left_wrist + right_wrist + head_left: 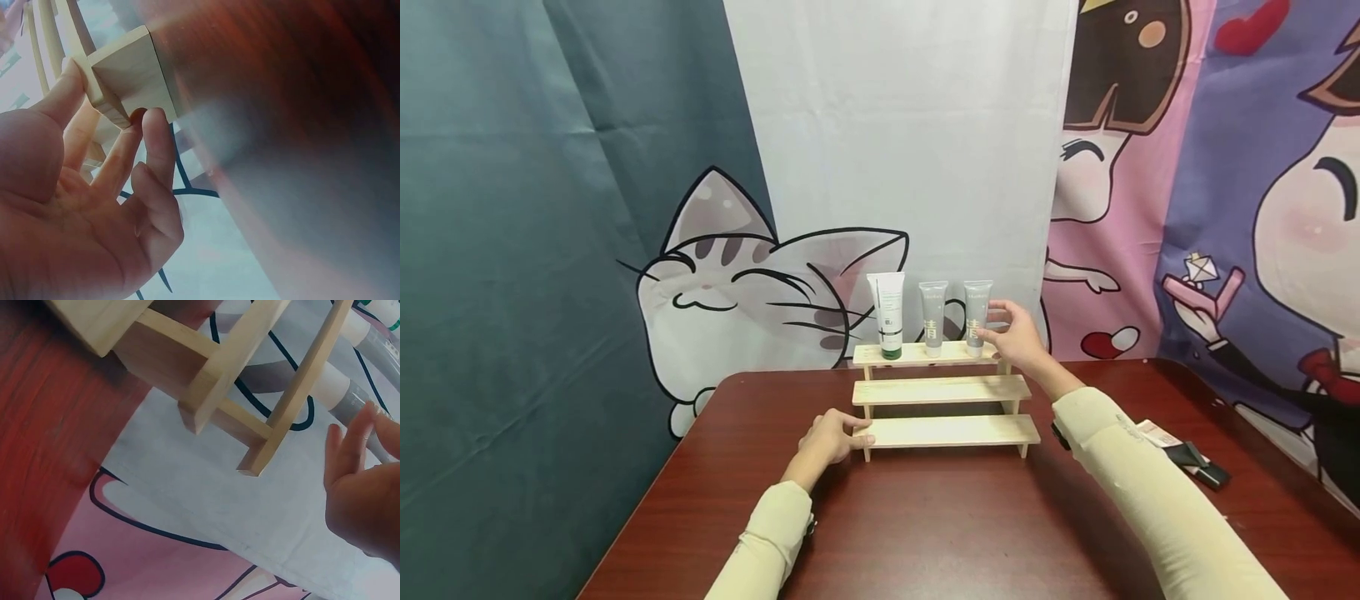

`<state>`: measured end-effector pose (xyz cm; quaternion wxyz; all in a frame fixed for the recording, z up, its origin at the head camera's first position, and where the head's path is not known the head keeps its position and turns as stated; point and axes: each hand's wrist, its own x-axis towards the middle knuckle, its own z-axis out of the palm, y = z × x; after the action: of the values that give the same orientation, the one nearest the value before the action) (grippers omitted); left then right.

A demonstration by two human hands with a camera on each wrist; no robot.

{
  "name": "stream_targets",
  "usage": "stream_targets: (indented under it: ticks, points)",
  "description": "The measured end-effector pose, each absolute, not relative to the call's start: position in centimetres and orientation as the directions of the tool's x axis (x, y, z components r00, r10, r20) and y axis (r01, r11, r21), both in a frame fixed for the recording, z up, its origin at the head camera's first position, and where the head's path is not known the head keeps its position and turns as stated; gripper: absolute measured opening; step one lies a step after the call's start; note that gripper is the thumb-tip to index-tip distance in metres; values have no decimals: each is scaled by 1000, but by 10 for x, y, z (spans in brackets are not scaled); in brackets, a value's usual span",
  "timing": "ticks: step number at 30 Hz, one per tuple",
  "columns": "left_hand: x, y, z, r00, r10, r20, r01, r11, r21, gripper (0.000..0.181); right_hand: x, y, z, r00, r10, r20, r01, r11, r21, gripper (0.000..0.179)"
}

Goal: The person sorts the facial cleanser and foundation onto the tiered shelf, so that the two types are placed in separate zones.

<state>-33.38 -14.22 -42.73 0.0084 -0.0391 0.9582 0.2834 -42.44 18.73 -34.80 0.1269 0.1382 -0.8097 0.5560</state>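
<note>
A three-tier wooden display stand [945, 432] stands on the table. My left hand [829, 437] grips the left end of its lowest shelf. In the left wrist view, the thumb [67, 87] lies on one face of the shelf and other fingers reach its opposite side. On the top shelf stand a white squeeze tube [891, 312] with a green cap and two grey squeeze tubes, all cap down. With thumb and fingers, my right hand [1018, 337] pinches the rightmost grey tube [976, 312]. The middle grey tube [932, 315] stands untouched. The right wrist view partly cuts off my right hand [365, 494].
Right of the stand, beyond my right sleeve, lie a black item [1206, 472] and a pale packet [1157, 433], their kind unclear. The reddish-brown table [925, 525] ends just behind the stand, where a printed cartoon curtain [910, 125] hangs.
</note>
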Motion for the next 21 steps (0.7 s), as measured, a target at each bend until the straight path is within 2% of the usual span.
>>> stream_targets:
  ticks: [13,21]
  points:
    - [-335,-142,-425,-995,-85,-60,-104,836,539,36,-404,215,-365,-942,-110,316,-332,424,-843,52]
    - [-334,-143,-425,-995,-82,-64,-103,836,538,36,-394,223,-372,-942,-127,310,-334,420,-844,52]
